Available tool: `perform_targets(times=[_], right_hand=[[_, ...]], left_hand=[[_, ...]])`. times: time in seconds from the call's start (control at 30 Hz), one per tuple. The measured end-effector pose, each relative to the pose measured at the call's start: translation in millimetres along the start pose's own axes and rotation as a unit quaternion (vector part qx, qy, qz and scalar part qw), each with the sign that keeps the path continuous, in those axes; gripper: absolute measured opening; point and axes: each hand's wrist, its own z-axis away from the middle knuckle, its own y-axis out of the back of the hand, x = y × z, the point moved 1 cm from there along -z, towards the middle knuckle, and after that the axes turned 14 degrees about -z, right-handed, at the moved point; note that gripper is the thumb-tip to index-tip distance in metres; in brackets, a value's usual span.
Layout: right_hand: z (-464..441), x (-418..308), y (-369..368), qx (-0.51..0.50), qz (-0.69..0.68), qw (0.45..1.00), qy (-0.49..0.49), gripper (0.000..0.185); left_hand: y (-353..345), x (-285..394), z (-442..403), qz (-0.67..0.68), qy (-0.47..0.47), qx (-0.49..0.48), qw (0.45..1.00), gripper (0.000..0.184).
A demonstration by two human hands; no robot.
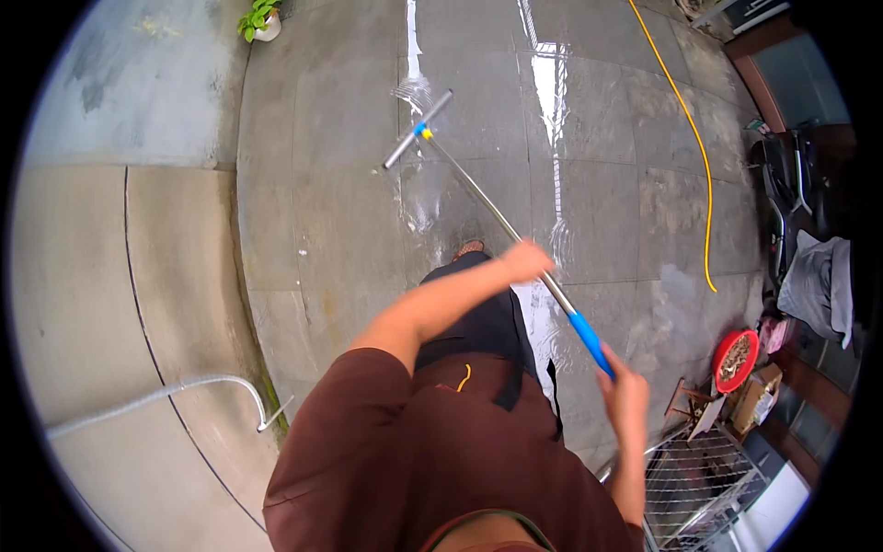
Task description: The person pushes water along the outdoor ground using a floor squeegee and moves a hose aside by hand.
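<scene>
A long-handled floor squeegee [485, 200] slants across the view, its metal pole running up to a blue-centred blade head [418, 129] at the wet floor. My left hand [527, 262], slightly blurred, is closed around the middle of the pole. Lower down, my right hand [625, 382] grips the end of the blue handle [590, 340]. Shiny water [548, 87] lies in streaks on the grey tiled floor [349, 120] around the blade and to its right.
A yellow hose [694, 129] trails along the floor at the right. Beyond it are a dark motorbike [782, 198], a grey cloth [817, 287], a red basin [737, 361] and a wire cage [701, 483]. A wall [184, 248] with a pale pipe [198, 382] borders the left; a potted plant [267, 23] stands far left.
</scene>
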Motion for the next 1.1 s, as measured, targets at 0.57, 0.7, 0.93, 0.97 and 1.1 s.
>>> perform_targets(times=[0.57, 0.7, 0.93, 0.97, 1.1], right_hand=[[-98.2, -33.5, -7.9, 0.073, -0.042, 0.996, 0.007, 0.044], [31.7, -13.1, 53.6, 0.119, -0.086, 0.98, -0.136, 0.037], [156.4, -44.8, 93.8, 0.193, -0.116, 0.92, -0.32, 0.038], [161.2, -44.8, 91.6, 0.205, -0.132, 0.91, -0.335, 0.038], [163.3, -10.1, 79.9, 0.274, -0.185, 0.892, -0.309, 0.035]], left_hand=[[25.1, -108.1, -72.6, -0.114, 0.031, -0.058, 0.991, 0.015], [38.8, 45.0, -95.3, 0.008, -0.168, -0.087, 0.982, 0.007], [69.7, 202.7, -119.8, 0.171, -0.378, -0.145, 0.898, 0.013], [70.4, 212.7, -127.0, 0.171, -0.403, -0.153, 0.886, 0.013], [60.4, 234.7, -159.7, 0.127, -0.448, -0.169, 0.869, 0.016]])
